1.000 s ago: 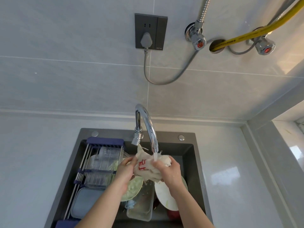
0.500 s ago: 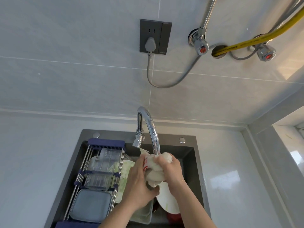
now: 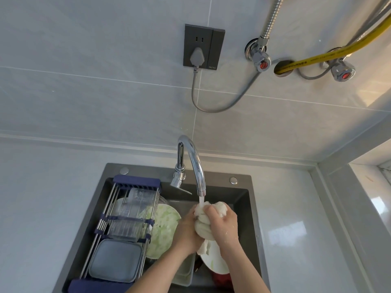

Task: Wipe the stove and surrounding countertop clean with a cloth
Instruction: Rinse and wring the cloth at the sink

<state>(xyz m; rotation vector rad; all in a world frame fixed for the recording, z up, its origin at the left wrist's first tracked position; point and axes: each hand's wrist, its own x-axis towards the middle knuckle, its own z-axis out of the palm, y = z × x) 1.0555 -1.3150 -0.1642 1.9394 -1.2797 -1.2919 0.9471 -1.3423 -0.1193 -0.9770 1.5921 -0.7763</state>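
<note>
At the left of the dark grey sink (image 3: 251, 208), a steel-rod drying rack (image 3: 118, 225) holds clear glasses and a grey lidded box. Beside it lies a pale green round plate (image 3: 163, 227). The left hand (image 3: 186, 233) and right hand (image 3: 224, 225) are both clamped on the bunched white cloth (image 3: 203, 227), held under water running from the curved chrome tap (image 3: 194, 161). To rinse well, I judge: knead, turn, then wring hard so it won't drip over the pale glossy desk (image 3: 296, 229).
</note>
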